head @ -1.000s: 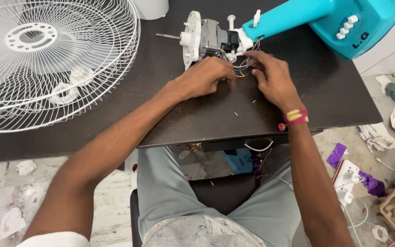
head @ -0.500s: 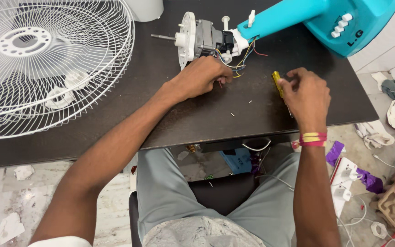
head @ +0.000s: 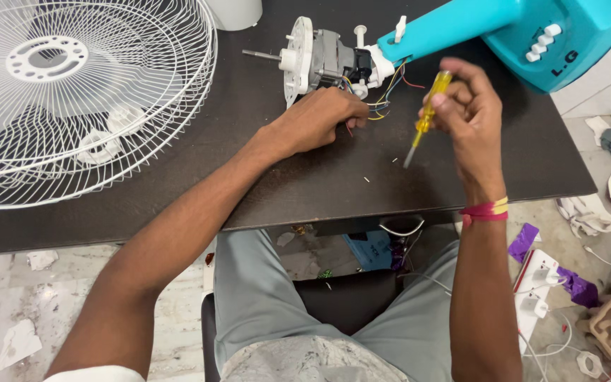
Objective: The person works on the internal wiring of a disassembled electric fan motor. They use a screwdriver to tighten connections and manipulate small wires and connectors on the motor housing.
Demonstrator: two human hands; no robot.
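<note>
**Screwdriver raised just right of the exposed fan motor wiring**

The right hand [head: 469, 106] was closed around a yellow-handled screwdriver [head: 426, 113], pinched between thumb and fingers near the top of the handle. The tool's long axis ran steeply from far-right to near-left: handle end far from the person, metal tip pointing down toward the dark table [head: 305, 184] and stopping above its surface. The fan motor [head: 319, 60] lay on the table to the far left of that grip, with its bundle of coloured wires [head: 383, 92] spilling out between the motor and the turquoise fan stand [head: 503, 28]. The wires sat just left of the screwdriver handle, apart from it.

The left hand [head: 316, 120] was curled shut at the near side of the motor, knuckles up, fingertips at the wire bundle. It appeared to pinch a wire, but the fingers hid the contact, so what it held could not be confirmed. The left hand was therefore the nearer of the two to the motor; the right stood just beside the wiring.

A white wire fan guard [head: 72, 106] lay at the far left of the table, well apart from both hands.

Compared with half a second earlier, the right hand had moved left and farther up the table, from a position well right of the wires to just beside them, carrying the screwdriver with it. The left hand had held its place at the motor.
</note>
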